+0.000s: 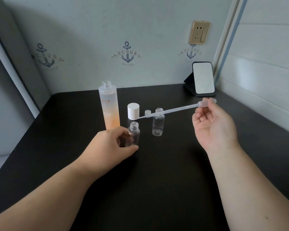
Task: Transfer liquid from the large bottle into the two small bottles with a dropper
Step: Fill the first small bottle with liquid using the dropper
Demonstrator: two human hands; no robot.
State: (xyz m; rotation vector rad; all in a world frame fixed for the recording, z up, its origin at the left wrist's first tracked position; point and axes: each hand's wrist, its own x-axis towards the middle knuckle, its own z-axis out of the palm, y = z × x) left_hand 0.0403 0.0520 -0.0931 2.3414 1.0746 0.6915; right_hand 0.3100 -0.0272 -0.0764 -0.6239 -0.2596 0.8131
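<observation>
I have the black desk (165,172) filling the lower view, its back edge against an anchor-printed wall. The large bottle (109,106) stands upright and uncapped toward the back of the desk, left of the middle; its upper part is frosted, its lower part shows orange liquid. A mirror (203,77) leans on a dark stand at the back right corner.

My left hand (110,145) is the grip around the nearer small bottle (133,133), fingers and thumb curled round its clear body; it stands upright just in front of the large bottle, its neck open. My right hand (213,125) is raised over the right half of the desk, palm turned up, thumb and fingertips pinching the bulb end of the dropper (172,110). The dropper slants down to the left, its thin tip just above the held bottle's mouth (I cannot tell whether it holds any liquid).

The second small bottle (158,123) stands upright and uncapped a little to the right, behind the dropper's stem, and looks empty. A white cap (133,111) sits between the large bottle and that second one, and a tiny clear cap (147,112) lies just right of the white one.
</observation>
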